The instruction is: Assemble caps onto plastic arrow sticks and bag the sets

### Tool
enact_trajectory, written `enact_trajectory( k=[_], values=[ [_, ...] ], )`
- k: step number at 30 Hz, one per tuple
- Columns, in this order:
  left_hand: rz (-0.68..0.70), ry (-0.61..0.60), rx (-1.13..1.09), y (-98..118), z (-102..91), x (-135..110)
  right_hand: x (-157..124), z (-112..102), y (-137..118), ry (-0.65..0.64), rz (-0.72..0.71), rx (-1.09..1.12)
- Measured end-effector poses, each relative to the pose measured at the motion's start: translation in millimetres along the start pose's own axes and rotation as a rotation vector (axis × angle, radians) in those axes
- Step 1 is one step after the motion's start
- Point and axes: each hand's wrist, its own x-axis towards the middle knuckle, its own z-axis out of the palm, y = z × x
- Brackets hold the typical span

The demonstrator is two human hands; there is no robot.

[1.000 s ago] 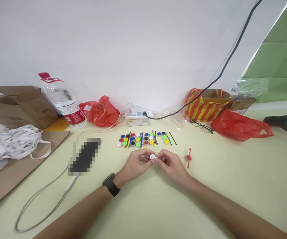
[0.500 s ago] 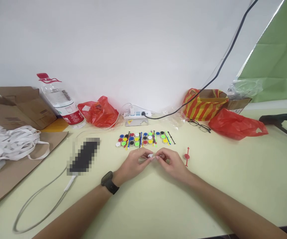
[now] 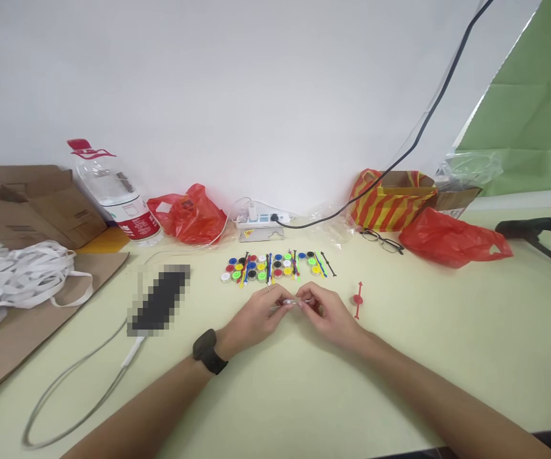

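Note:
My left hand point(image 3: 255, 316), with a black watch on its wrist, and my right hand point(image 3: 327, 312) meet at the middle of the pale yellow table point(image 3: 275, 395). Both pinch a small white disc on a thin white stick point(image 3: 290, 302) between their fingertips. Just behind the hands lies a cluster of several coloured discs and sticks point(image 3: 275, 266) in red, blue, green, yellow, black and white. To the right of my right hand a red disc on a red stick point(image 3: 358, 299) lies by itself on the table.
A blurred dark phone point(image 3: 158, 301) with a grey cable lies left. White straps point(image 3: 21, 274) rest on brown cardboard; behind stand a box point(image 3: 31, 204) and water bottle point(image 3: 117, 197). Red bags point(image 3: 192, 215) point(image 3: 451, 241), power strip point(image 3: 260, 221), glasses point(image 3: 383, 241) and a striped bag point(image 3: 390, 201) line the back.
The white disc, first seen flat-on between my fingertips, has turned and is now mostly covered by my fingers. Both hands have drawn slightly closer together.

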Motion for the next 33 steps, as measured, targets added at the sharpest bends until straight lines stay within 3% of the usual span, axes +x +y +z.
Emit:
enact_trajectory(
  k=[10,12,16,19,22,26,29,33],
  values=[
    [-0.06,0.034,-0.108,1.9,4.3,1.8,4.2,-3.5,5.1,0.018,0.027,0.121],
    [-0.081,0.098,0.018,1.8,1.1,2.8,5.6,-4.4,8.6,0.033,0.039,0.148],
    [-0.147,0.405,0.481,-5.3,-20.4,6.7,6.4,-4.2,12.9,0.055,0.077,0.161],
    [-0.317,0.52,0.781,-20.4,-44.8,7.0,5.8,-3.4,12.6,0.041,0.093,0.157],
    [-0.522,0.58,0.939,-41.2,-65.3,2.4,5.2,-3.3,11.1,0.035,0.089,0.163],
    [-0.701,0.574,0.945,-58.7,-79.8,-4.2,5.2,-3.7,10.9,0.033,0.086,0.17],
    [-0.619,0.601,0.921,-53.8,-81.2,-2.5,5.3,-3.5,11.2,0.034,0.087,0.164],
    [-0.232,0.599,0.614,-33.7,-66.1,6.1,5.1,-3.2,9.1,0.059,0.074,0.171]
  ],
)
